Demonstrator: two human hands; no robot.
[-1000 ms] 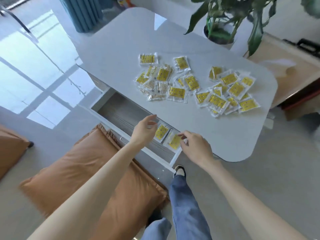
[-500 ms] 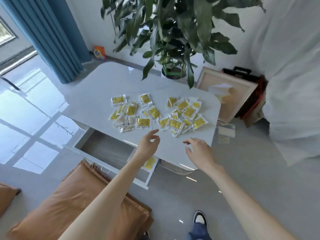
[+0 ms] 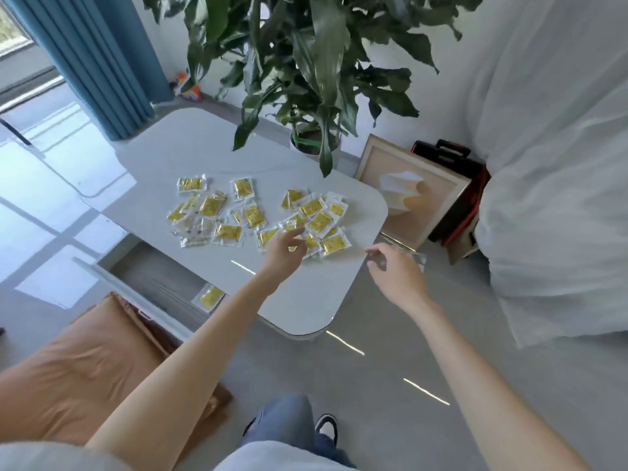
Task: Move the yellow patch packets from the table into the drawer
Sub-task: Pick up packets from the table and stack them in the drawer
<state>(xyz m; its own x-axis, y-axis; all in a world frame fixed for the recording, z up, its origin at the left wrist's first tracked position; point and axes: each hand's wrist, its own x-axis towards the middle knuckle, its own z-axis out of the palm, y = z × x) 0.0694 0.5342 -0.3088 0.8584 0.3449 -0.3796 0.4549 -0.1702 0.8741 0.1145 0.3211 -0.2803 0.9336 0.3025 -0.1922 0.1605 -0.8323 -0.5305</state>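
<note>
Yellow patch packets (image 3: 306, 212) crowd the table (image 3: 306, 294) at frame centre; one lies in the drawer (image 3: 159, 283) at lower left. Left hand (image 3: 283, 251) and right hand (image 3: 396, 277), both empty and spread, have risen from the drawer toward the pile for another pickup.

Hidden, cropped and blurred parts

The left hand (image 3: 283, 249) covers some of the yellow patch packets (image 3: 319, 222) at the near edge of the right cluster, so their count there cannot be told. The drawer (image 3: 159, 283) runs under the worktop (image 3: 306, 300), which hides its right part; one packet in the drawer (image 3: 211, 297) shows only partly past the left forearm. The right hand (image 3: 397, 277) is motion-blurred, its fingers (image 3: 375, 260) indistinct, and a grip cannot be told. The print on the packets is too small to read. The plant (image 3: 306, 62) is cut off by the top edge.
</note>
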